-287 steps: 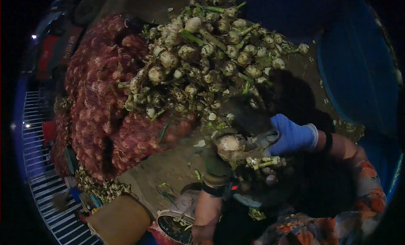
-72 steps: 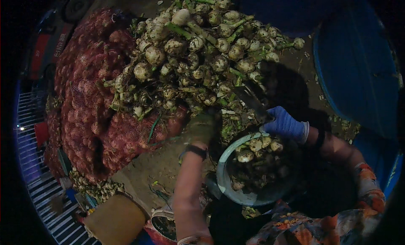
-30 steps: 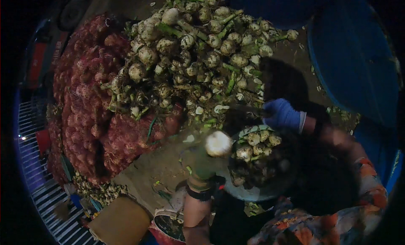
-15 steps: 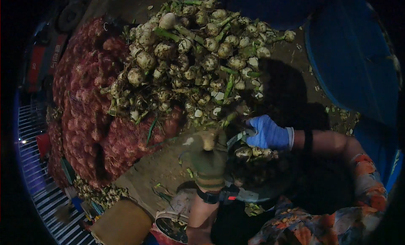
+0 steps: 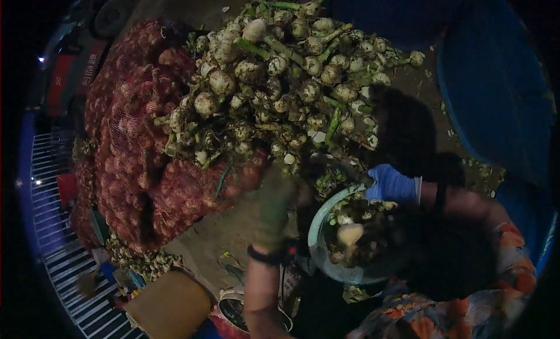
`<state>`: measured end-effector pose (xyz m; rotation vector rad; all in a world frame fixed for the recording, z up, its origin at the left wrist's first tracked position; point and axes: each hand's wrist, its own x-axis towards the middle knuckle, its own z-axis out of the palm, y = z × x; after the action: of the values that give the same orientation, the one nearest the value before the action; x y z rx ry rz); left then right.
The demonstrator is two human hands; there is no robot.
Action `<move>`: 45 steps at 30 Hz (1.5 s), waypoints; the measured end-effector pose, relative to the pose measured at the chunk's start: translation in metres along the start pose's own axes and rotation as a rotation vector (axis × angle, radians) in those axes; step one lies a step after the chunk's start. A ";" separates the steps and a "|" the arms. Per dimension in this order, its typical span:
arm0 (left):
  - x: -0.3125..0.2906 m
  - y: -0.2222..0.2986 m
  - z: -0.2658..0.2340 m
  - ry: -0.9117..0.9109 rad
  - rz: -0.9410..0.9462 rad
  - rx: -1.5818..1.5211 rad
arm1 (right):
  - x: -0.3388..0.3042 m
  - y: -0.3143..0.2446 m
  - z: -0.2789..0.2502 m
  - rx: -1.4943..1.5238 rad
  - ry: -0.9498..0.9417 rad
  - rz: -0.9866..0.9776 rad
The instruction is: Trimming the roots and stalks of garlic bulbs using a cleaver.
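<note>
A dirty heap of garlic bulbs [image 5: 309, 65] with cut green stems rises at the top middle. My left hand [image 5: 273, 208], in a dark green glove, is a motion blur at the heap's near edge; its fingers cannot be made out. My right hand [image 5: 394, 184], in a blue glove, is curled closed beside the far rim of a round basin [image 5: 315, 234] with a pale rim. Whatever it grips is hidden. Inside the basin, a pale garlic bulb [image 5: 350, 234] shows brightly among darker bulbs, a little blurred.
Red mesh sacks [image 5: 125, 158] full of bulbs stand left of the heap. Nearer lie a tan box-like object [image 5: 169, 304] and a bucket [image 5: 230, 294]. A metal grate [image 5: 55, 222] lines the left side. Large blue containers [image 5: 496, 88] stand at the right.
The garlic bulb at my left hand has left it and is now in the basin. My left hand has moved slightly left, toward the heap. The whole view has shifted a little.
</note>
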<state>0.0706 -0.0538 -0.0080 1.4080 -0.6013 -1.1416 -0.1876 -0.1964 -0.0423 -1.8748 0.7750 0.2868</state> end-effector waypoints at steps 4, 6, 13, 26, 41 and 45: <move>0.096 -0.027 -0.018 0.369 -0.051 -0.267 | 0.016 -0.003 -0.002 0.107 0.100 -0.092; 0.137 -0.050 -0.018 0.370 -0.039 -0.218 | 0.017 -0.001 0.004 0.185 0.131 -0.083; 0.135 -0.041 0.001 0.318 -0.170 0.217 | 0.011 0.012 -0.009 0.321 0.175 0.036; -0.025 -0.037 0.002 -0.319 -0.151 -0.020 | 0.006 -0.083 -0.052 -0.495 0.150 -0.414; -0.073 -0.060 0.029 -0.297 -0.076 -0.110 | -0.009 -0.070 -0.031 -0.497 0.061 -0.491; -0.065 -0.038 0.037 -0.389 0.078 0.055 | -0.007 -0.061 -0.026 -0.481 0.067 -0.490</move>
<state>0.0025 -0.0061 -0.0196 1.2024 -0.9589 -1.3555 -0.1583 -0.2014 0.0167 -2.4671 0.2767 0.1003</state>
